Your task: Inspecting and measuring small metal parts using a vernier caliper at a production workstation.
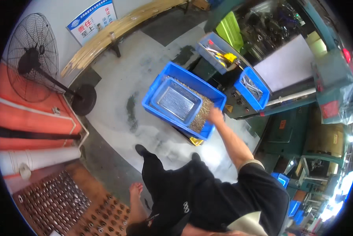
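Observation:
My right hand (214, 115) reaches over the right side of a large blue bin (166, 67), just above many small tan-brown pieces (199, 121) too small to name. Its fingers look bunched together, and whatever they hold is hidden. Inside the bin, on top of the pieces, sits a smaller blue basket (154, 98) with a ribbed, shiny floor. My left hand (136, 188) hangs low at my left side with loosely curled fingers and nothing visible in it. It is nearest to a brown board bearing rows of metal parts (58, 200).
A standing fan (31, 59) is on the left. At the right, a green machine (278, 129) carries a grey tool box (211, 59) and a blue tray (259, 103) of metal tools. Yellow material (196, 141) shows under the bin. A long wooden bench (125, 27) lines the wall.

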Available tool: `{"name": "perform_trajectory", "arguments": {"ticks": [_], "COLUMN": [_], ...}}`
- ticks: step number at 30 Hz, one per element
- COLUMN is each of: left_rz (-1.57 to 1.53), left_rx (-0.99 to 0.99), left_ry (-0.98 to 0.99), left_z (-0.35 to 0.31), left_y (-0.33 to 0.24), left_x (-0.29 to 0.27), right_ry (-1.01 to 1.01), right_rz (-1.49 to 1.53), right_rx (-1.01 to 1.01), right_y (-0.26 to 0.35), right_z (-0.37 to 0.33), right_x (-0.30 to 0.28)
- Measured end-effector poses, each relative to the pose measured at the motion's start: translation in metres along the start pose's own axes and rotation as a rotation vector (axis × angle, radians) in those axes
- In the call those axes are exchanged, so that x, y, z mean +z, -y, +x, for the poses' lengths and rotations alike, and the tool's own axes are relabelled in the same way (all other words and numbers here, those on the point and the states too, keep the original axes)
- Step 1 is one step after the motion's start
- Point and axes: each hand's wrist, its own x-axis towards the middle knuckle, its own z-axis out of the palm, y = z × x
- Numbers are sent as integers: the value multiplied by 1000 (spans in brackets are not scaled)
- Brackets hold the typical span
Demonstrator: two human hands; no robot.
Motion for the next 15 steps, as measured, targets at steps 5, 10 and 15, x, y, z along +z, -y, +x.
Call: {"name": "perform_trajectory", "arguments": {"ticks": [5,10,15], "left_rz": [108,353,361], "left_rx": [83,258,409], "left_ry": [20,136,348], "left_z": [43,83,88], "left_y": [-167,-344,-472], "left_x": [-46,7,134], "right_ry": [292,94,71], "right_rz": [850,673,974], "right_rx": [177,196,547], "right_y": [60,72,99], "right_z": [-30,-35,-24], "right_x": [-2,21,44]}}
